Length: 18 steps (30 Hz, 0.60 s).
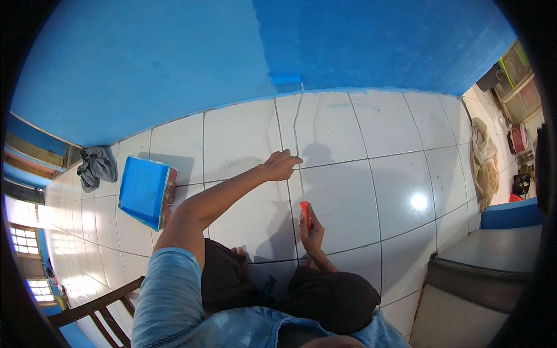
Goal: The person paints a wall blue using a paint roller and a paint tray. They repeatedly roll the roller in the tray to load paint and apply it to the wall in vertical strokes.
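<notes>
A paint roller [286,80] lies with its blue-coated sleeve against the foot of the wall. From its end a long thin metal rod [296,126] runs back over the floor to an orange handle [306,213]. My right hand [312,235] grips that handle close to my knees. Farther up the rod is my left hand [280,166], its fingers curled and its fingertips at the metal. The wall shows darker blue paint [383,43] on the right and lighter blue [161,56] on the left, with a ragged upright border above the roller.
A paint tray [145,191] coated in blue stands on the white tiles [243,135] to my left. Beyond it lies a crumpled grey cloth [98,167]. On the right are a beige cloth [485,163] and a grey cabinet-like piece [474,278]. Dark wooden slats [104,309] show at lower left.
</notes>
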Each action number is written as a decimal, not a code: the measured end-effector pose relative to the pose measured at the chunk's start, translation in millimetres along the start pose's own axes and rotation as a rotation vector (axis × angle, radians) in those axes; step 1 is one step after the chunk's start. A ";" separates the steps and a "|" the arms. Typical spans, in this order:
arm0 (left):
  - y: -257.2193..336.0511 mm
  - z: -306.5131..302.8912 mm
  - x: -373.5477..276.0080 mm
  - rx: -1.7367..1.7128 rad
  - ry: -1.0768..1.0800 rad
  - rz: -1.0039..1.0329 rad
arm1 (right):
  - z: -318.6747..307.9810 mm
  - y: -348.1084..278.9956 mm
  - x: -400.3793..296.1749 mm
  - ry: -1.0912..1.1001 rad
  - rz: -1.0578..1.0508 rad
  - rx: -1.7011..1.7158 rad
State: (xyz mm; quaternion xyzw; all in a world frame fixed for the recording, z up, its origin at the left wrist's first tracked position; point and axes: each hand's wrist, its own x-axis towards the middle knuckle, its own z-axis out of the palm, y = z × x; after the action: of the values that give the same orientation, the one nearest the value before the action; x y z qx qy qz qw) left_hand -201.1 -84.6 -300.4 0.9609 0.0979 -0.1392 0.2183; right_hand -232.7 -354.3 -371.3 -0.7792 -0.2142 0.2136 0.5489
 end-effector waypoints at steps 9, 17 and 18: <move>-4.2 16.7 4.5 -0.015 -0.042 0.007 | -7.6 2.1 1.2 -0.023 -0.009 -0.046; -6.7 20.2 6.1 0.009 -0.065 0.008 | -7.2 -6.3 1.4 0.005 -0.041 -0.035; -3.8 17.9 5.5 0.009 -0.059 -0.003 | -9.6 -7.0 0.8 -0.004 -0.021 -0.038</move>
State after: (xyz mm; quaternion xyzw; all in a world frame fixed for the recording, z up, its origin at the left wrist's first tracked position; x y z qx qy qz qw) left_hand -200.9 -88.6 -319.1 0.9571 0.0922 -0.1685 0.2168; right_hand -227.3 -359.1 -361.8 -0.7867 -0.2274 0.2056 0.5359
